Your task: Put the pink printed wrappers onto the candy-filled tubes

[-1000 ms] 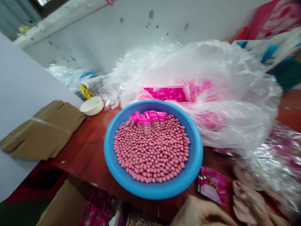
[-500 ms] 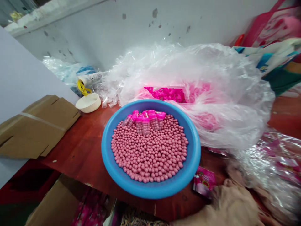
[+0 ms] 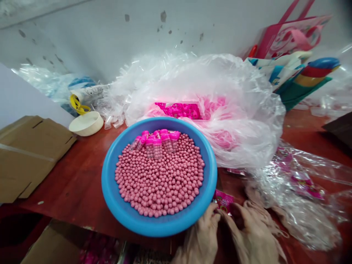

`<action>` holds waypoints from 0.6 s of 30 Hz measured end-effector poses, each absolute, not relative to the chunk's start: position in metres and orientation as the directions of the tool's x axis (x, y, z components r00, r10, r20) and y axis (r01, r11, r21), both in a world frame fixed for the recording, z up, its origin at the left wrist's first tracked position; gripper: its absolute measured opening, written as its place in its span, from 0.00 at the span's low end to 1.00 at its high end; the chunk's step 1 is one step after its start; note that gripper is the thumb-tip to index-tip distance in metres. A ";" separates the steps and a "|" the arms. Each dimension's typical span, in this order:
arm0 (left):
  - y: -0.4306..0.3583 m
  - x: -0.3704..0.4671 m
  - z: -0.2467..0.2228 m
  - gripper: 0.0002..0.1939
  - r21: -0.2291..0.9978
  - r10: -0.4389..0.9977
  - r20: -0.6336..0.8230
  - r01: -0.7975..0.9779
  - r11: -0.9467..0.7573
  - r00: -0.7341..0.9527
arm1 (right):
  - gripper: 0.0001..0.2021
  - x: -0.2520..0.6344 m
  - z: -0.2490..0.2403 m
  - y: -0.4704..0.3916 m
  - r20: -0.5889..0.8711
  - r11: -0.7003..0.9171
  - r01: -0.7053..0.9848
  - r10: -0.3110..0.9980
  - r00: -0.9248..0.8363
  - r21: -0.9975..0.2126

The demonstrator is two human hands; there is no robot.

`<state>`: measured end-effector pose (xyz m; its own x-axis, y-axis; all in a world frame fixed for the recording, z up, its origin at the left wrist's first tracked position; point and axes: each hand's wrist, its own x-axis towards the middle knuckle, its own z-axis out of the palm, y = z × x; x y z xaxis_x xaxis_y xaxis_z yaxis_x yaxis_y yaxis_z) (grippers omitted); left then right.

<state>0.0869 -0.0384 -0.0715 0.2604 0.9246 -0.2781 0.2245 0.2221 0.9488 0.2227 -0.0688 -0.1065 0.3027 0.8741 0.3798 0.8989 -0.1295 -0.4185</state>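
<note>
In the lower right of the head view, my left hand (image 3: 205, 231) is closed just below the rim of the blue basin (image 3: 159, 230). My right hand (image 3: 251, 229) is beside it, with fingers curled. Beige cloth (image 3: 231, 227) stretches between the two hands, and both appear to grip it; blur hides the fingertips partly. Just beyond the fingers lies a pink packet (image 3: 224, 200). Inside the basin is a bed of pink beads (image 3: 162, 183). Several small clear bottles with pink caps (image 3: 157, 146) rest on the beads at the back.
Behind the basin, a large clear plastic bag (image 3: 242, 135) holds pink pieces. Loose clear tubes (image 3: 112, 119), a white round lid (image 3: 86, 124) and folded cardboard (image 3: 33, 154) are on the left. Crinkled clear wrapping (image 3: 291, 201) lies at the right, before a pink bag (image 3: 288, 40).
The view has swung right, so the basin sits further left. Both hands have come into clear sight at the lower right, with the beige cloth between them.
</note>
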 end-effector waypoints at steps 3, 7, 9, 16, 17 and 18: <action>-0.044 0.084 -0.083 0.16 0.941 0.929 -0.324 0.166 0.296 0.181 | 0.31 0.214 -0.104 -0.059 0.362 -0.145 0.886 0.874 0.323 -0.440; -0.047 0.089 -0.091 0.12 0.937 0.924 -0.348 0.083 0.339 0.157 | 0.27 0.216 -0.104 -0.061 0.396 -0.092 0.880 0.867 0.301 -0.466; -0.046 0.092 -0.093 0.11 0.935 0.922 -0.355 0.063 0.350 0.154 | 0.26 0.216 -0.105 -0.062 0.432 -0.047 0.884 0.860 0.273 -0.466; -0.046 0.095 -0.095 0.15 0.916 0.907 -0.401 0.045 0.399 0.128 | 0.21 0.222 -0.116 -0.069 0.526 0.064 0.906 0.830 0.184 -0.417; -0.045 0.096 -0.093 0.16 0.915 0.906 -0.403 0.041 0.401 0.127 | 0.19 0.225 -0.117 -0.072 0.530 0.074 0.912 0.831 0.167 -0.403; -0.045 0.097 -0.090 0.17 0.915 0.906 -0.404 0.036 0.403 0.130 | 0.17 0.227 -0.117 -0.076 0.536 0.084 0.918 0.831 0.150 -0.387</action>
<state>0.0966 -0.0446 -0.0903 0.1296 0.9057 -0.4037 0.0360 0.4026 0.9147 0.2271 -0.0764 -0.1172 0.1496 0.8307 0.5363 0.9184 0.0842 -0.3867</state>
